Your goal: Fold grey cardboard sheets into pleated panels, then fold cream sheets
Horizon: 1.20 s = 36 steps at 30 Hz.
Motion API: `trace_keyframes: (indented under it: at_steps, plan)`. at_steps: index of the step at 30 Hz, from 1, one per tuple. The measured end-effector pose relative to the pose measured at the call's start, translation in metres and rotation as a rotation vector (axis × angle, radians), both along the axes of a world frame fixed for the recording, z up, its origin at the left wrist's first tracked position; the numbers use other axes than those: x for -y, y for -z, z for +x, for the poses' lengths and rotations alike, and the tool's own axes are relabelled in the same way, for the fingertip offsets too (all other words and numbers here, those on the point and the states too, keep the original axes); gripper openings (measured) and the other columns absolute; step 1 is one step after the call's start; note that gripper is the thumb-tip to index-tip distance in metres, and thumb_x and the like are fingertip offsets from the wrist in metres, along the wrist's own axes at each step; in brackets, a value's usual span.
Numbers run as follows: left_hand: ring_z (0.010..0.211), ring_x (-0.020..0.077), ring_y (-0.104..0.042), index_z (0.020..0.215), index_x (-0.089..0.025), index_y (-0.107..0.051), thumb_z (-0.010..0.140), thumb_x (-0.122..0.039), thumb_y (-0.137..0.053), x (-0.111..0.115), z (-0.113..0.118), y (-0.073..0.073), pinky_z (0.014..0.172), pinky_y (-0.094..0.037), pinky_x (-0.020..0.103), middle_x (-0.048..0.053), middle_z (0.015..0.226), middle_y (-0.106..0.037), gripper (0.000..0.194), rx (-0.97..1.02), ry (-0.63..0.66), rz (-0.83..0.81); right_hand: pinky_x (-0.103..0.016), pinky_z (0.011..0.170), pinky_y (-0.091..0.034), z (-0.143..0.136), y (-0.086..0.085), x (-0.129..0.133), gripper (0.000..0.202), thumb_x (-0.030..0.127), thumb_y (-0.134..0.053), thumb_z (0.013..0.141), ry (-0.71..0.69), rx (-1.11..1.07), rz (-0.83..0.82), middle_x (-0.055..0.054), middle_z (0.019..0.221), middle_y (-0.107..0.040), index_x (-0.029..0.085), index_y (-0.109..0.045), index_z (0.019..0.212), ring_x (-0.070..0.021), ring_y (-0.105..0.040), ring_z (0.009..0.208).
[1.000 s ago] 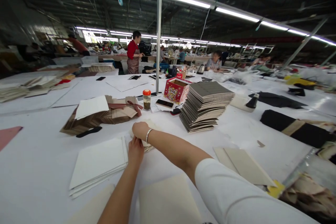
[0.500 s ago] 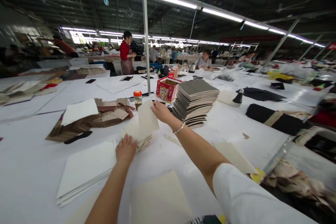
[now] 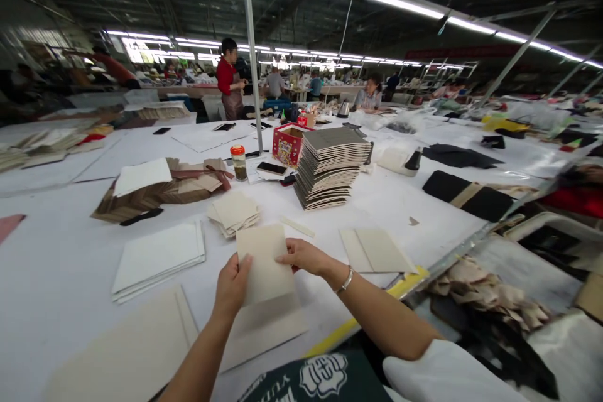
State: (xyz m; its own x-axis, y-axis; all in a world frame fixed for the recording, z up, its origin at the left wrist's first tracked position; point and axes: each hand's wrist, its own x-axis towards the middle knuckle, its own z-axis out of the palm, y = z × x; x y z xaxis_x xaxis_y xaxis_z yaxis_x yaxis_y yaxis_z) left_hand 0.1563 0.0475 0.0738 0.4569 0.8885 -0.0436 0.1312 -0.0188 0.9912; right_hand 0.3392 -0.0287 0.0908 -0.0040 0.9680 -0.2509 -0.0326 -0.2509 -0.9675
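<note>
A small cream board [image 3: 264, 267] is held up over the near table edge, gripped at both sides. My left hand [image 3: 233, 282] pinches its left side, thumb on the front face. On its right side, my right hand [image 3: 301, 255] closes with thumb and fingers. Below it lies a larger cream sheet [image 3: 268, 326], partly covered by the held board. Just beyond my hands sits a loose pile of small cream boards [image 3: 234, 210]. Left of that pile rests a stack of white sheets [image 3: 160, 257].
A tall stack of grey-faced boards [image 3: 330, 166] stands beyond my right hand, beside a red box [image 3: 288, 143]. A lidded jar [image 3: 239, 163] and a phone [image 3: 271, 168] are near the metal pole [image 3: 252, 56]. Brown folded pieces [image 3: 141, 195] lie left, cream boards [image 3: 377, 250] right.
The small board has come off the pile toward me in my right hand. My left hand has left the pile and now grips the board's left side.
</note>
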Motion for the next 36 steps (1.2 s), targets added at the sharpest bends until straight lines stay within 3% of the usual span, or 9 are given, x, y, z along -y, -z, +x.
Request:
trace_keyframes:
  at_steps: [3,5,8,11,14,18,25,32,36]
  plan:
    - [0.063,0.0168,-0.060,0.092,-0.018,-0.059,0.078,-0.054,-0.044,0.017,-0.014,0.007,0.054,-0.048,0.026,0.002,0.072,-0.065,0.042,-0.097,-0.002,0.069,-0.020,0.052,-0.043,-0.003,0.009,0.021,0.039,0.041,-0.066,0.064,0.020,0.071,0.037,0.000,0.073,-0.060,0.014,-0.057,0.090,-0.0098,-0.055,0.060]
    - [0.069,0.0188,-0.062,0.099,-0.019,-0.057,0.079,-0.054,-0.042,0.029,-0.029,0.015,0.060,-0.051,0.030,0.004,0.082,-0.067,0.043,-0.138,-0.047,0.156,-0.020,0.051,-0.043,0.000,0.011,0.033,0.039,0.043,-0.065,0.064,0.107,0.107,0.101,-0.001,0.073,-0.061,0.013,-0.058,0.088,-0.0101,-0.055,0.061]
    - [0.093,0.0226,-0.061,0.110,-0.023,-0.054,0.079,-0.048,-0.046,0.048,-0.059,0.039,0.080,-0.050,0.036,0.008,0.108,-0.063,0.041,-0.283,-0.105,0.509,-0.024,0.057,-0.047,0.013,0.014,0.050,0.042,0.044,-0.065,0.064,0.227,0.055,0.153,-0.002,0.081,-0.063,0.014,-0.057,0.091,-0.0128,-0.058,0.067]
    - [0.109,0.0230,-0.054,0.115,-0.026,-0.055,0.080,-0.043,-0.047,0.066,-0.086,0.070,0.094,-0.043,0.037,0.006,0.119,-0.058,0.039,-0.448,0.102,0.901,-0.030,0.063,-0.051,0.028,0.021,0.069,0.042,0.044,-0.067,0.063,0.294,-0.065,0.114,-0.003,0.084,-0.065,0.015,-0.057,0.091,-0.0158,-0.060,0.072]
    - [0.110,0.0221,-0.053,0.113,-0.023,-0.058,0.086,-0.036,-0.042,0.080,-0.102,0.088,0.093,-0.043,0.038,0.006,0.120,-0.058,0.034,-0.573,0.327,1.117,-0.033,0.067,-0.052,0.034,0.029,0.086,0.040,0.042,-0.070,0.061,0.382,-0.116,0.075,-0.003,0.083,-0.067,0.017,-0.058,0.089,-0.0174,-0.061,0.073]
    - [0.111,0.0221,-0.052,0.107,-0.018,-0.060,0.089,-0.025,-0.039,0.089,-0.110,0.091,0.094,-0.043,0.041,0.009,0.118,-0.059,0.029,-0.642,0.307,1.159,-0.033,0.070,-0.052,0.030,0.034,0.094,0.038,0.038,-0.071,0.060,0.425,-0.114,0.017,-0.003,0.087,-0.068,0.019,-0.059,0.090,-0.0187,-0.062,0.078]
    - [0.110,0.0212,-0.051,0.108,-0.017,-0.058,0.086,-0.021,-0.045,0.104,-0.117,0.083,0.094,-0.043,0.040,0.009,0.116,-0.059,0.026,-0.582,0.155,1.166,-0.031,0.068,-0.050,0.001,0.038,0.087,0.037,0.030,-0.071,0.059,0.305,-0.112,-0.092,-0.003,0.089,-0.068,0.019,-0.059,0.092,-0.0168,-0.061,0.077]
    - [0.093,0.0207,-0.057,0.097,-0.017,-0.062,0.087,-0.025,-0.045,0.093,-0.108,0.085,0.080,-0.049,0.038,0.009,0.102,-0.064,0.021,-0.696,0.151,1.071,-0.032,0.069,-0.051,-0.024,0.050,0.074,0.036,0.032,-0.069,0.061,0.265,-0.136,-0.170,-0.004,0.091,-0.068,0.019,-0.057,0.092,-0.0178,-0.061,0.078]
    - [0.097,0.0208,-0.056,0.098,-0.013,-0.061,0.085,-0.023,-0.049,0.098,-0.110,0.079,0.084,-0.048,0.036,0.011,0.105,-0.063,0.020,-0.632,0.114,1.148,-0.033,0.069,-0.051,-0.031,0.059,0.069,0.037,0.033,-0.067,0.063,0.164,-0.109,-0.173,-0.003,0.092,-0.067,0.020,-0.055,0.096,-0.0188,-0.061,0.079]
